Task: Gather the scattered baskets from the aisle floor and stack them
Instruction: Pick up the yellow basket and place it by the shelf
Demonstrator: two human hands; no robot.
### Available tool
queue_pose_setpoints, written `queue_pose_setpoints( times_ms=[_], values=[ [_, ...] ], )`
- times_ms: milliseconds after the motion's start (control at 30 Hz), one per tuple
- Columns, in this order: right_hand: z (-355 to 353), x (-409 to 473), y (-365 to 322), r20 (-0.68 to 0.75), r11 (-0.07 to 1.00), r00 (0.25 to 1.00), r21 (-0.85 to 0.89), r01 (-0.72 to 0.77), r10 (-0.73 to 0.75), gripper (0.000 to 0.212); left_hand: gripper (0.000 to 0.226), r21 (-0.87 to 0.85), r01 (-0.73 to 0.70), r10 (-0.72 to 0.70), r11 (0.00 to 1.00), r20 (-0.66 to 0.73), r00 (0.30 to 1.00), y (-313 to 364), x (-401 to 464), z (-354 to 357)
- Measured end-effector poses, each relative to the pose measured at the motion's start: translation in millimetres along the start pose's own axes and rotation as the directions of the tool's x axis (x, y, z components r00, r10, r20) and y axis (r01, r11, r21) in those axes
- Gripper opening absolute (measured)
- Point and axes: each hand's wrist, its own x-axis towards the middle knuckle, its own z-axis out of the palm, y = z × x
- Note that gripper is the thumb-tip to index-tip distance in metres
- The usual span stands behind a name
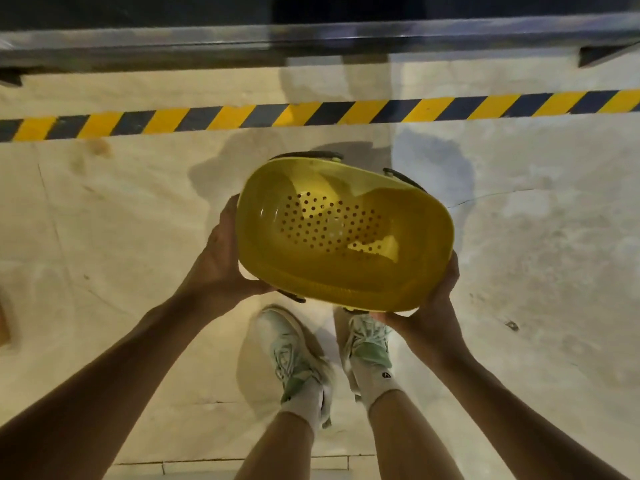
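Two hands, left hand [221, 258] and right hand [434, 299], clamp fingers around the yellow basket [346, 233] at opposite rims; it looks light, stiff, slightly slick plastic.

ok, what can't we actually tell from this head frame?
- Fingers of the left hand and right hand: hidden behind the yellow basket they hold.
- Basket's dark handles: mostly hidden by its rim.
- Other baskets or a stack: none in frame.
- Brown object at the left edge: cut off, unidentifiable.
- Dark area above the metal rail: too dark and blurred.
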Motion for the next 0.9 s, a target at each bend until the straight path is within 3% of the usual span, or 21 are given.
queue_pose_setpoints(
  times_ms=[233,367,633,733,833,900],
  values=[
    [0,0,0,0.006,1.0,1.0,0.002,-0.014,0.014,0.125,0.117,-0.06,0.027,-0.03,0.998,-0.046,0.998,-9,-7,11],
    [-18,33,-22,0.08,0.996,0.994,-0.028,0.081,-0.079,0.123,0.123,-0.053,0.113,-0.118,0.992,-0.098,0.988,-7,-9,15],
    [-22,109,-45,0.213,0.962,0.944,-0.047,0.268,-0.252,0.121,0.129,0.056,0.164,-0.145,0.985,-0.248,0.958,-16,18,2],
    [-23,105,-49,0.201,0.976,0.972,-0.155,0.156,-0.123,0.125,0.129,0.06,0.231,-0.214,0.971,-0.209,0.954,-10,21,-7],
    [-39,82,-69,0.207,0.958,0.967,-0.274,-0.086,0.146,0.136,0.136,0.13,0.353,-0.327,0.927,-0.184,0.927,20,8,-20],
    [-56,57,-94,0.194,0.958,0.965,-0.259,-0.125,0.178,0.121,0.138,0.186,0.345,-0.318,0.92,-0.161,0.934,56,-6,-30]
  ],
)
